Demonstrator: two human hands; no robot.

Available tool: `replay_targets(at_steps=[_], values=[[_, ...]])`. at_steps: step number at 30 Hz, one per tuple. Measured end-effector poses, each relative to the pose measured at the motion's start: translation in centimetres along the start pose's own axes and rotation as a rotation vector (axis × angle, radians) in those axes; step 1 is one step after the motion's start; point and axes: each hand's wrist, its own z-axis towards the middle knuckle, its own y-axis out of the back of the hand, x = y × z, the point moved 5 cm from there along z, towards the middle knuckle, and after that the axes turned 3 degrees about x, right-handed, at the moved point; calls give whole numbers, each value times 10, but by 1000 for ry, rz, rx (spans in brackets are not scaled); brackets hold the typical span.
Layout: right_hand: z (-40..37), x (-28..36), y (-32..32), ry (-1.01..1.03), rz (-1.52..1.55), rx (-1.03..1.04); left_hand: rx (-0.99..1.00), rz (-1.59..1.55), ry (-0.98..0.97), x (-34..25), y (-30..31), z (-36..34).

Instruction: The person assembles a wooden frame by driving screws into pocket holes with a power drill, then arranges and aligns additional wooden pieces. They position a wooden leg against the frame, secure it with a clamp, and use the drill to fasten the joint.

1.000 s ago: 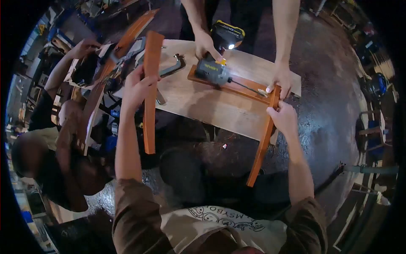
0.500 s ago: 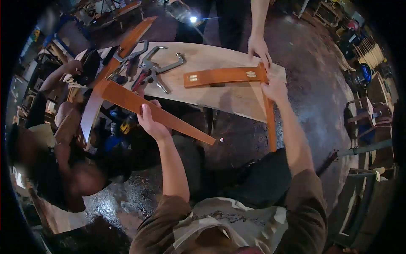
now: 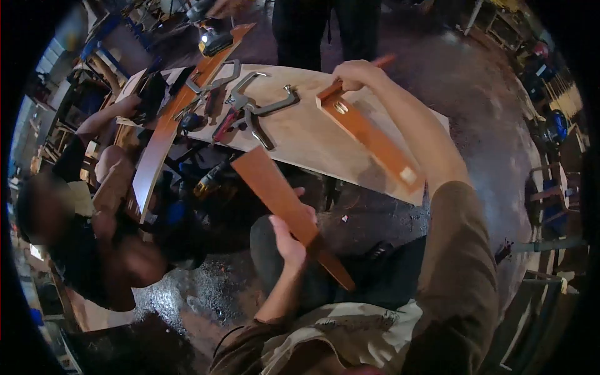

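Note:
My left hand (image 3: 292, 236) is wrapped round the middle of a tapered orange-brown wooden piece (image 3: 265, 181), held tilted above my lap. My right hand (image 3: 357, 75) is closed on the end of a joined wooden assembly (image 3: 369, 139) over the right part of the pale board (image 3: 297, 140). Light-coloured fittings show near both ends of the assembly's longer part. My right forearm partly covers the assembly. Metal clamps (image 3: 251, 112) lie on the board, left of the assembly.
A long wooden plank (image 3: 164, 128) crosses the board's left end. At the left sits a co-worker (image 3: 75, 250), with a hand near dark items. Another person's legs (image 3: 325, 31) stand behind the board. A yellow-black drill (image 3: 215, 42) is at the plank's far end; another (image 3: 209, 181) is below.
My right hand has moved up and left, turning the assembly so its longer part slants down rightward. My left hand has moved right and down with its piece, now steeper. The other person's hand has left the assembly.

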Motion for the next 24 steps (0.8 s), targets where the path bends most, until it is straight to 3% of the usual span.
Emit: replay_targets(at_steps=[1,4,7,10,12,17,19,21,23,24], values=[[16,6,-6,14,5,6,-14,7,3,11,-4,2],[39,30,-35,137,62,-1,-67,-119,267,48,-6,3],[33,41,-48,170,158,-37,16,-16,280,69,-12,13],[-6,42,-38,117,123,-224,1,-32,257,87,-20,22],[-59,38,-14,124,327,-620,145,203,224,78,-39,22],[-231,27,-5,236,739,-363,185,159,256,71,-99,50],[-303,25,-14,96,549,-416,280,48,277,73,-136,68],[-369,33,-21,-111,554,-394,254,-8,268,90,-171,75],[-415,42,-64,-259,1035,-259,194,-107,261,111,-200,71],[-420,44,-91,-273,1030,-263,204,-116,266,122,-211,62]])
